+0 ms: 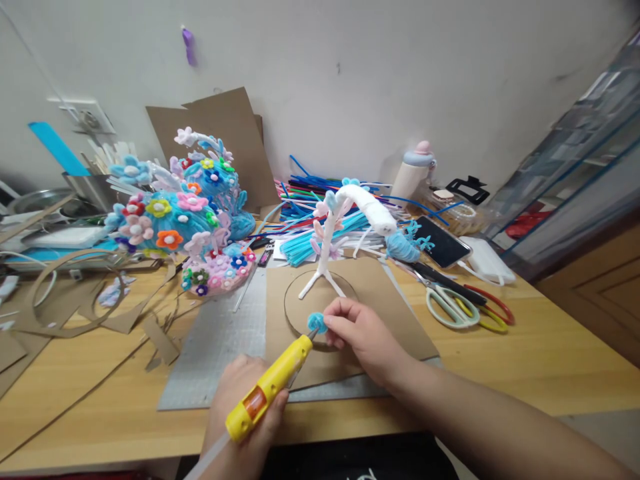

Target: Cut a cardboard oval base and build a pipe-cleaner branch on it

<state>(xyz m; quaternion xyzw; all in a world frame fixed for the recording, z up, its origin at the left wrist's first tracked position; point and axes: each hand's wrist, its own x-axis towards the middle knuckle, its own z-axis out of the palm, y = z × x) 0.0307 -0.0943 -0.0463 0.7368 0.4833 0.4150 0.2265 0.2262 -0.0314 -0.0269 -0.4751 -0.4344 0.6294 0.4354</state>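
My left hand (245,407) is wrapped round a yellow glue gun (270,387), its nozzle pointing up and to the right. Between the fingertips of my right hand (363,333) is a small blue fuzzy flower (316,323), and the nozzle tip touches or nearly touches it. Behind them a white curved pipe-cleaner stem (327,240) stands on splayed legs, with pink and blue petals along it. Its legs rest within a circle cut or drawn in a cardboard sheet (400,320).
Flower-covered fuzzy lamps (175,220) stand at left near cardboard scraps (163,340). Pipe cleaners (310,247) lie in bundles at the back. To the right are scissors (453,307), a phone (443,240), a white power bank (487,260) and a bottle (413,173). A grey cutting mat (215,347) lies under the cardboard.
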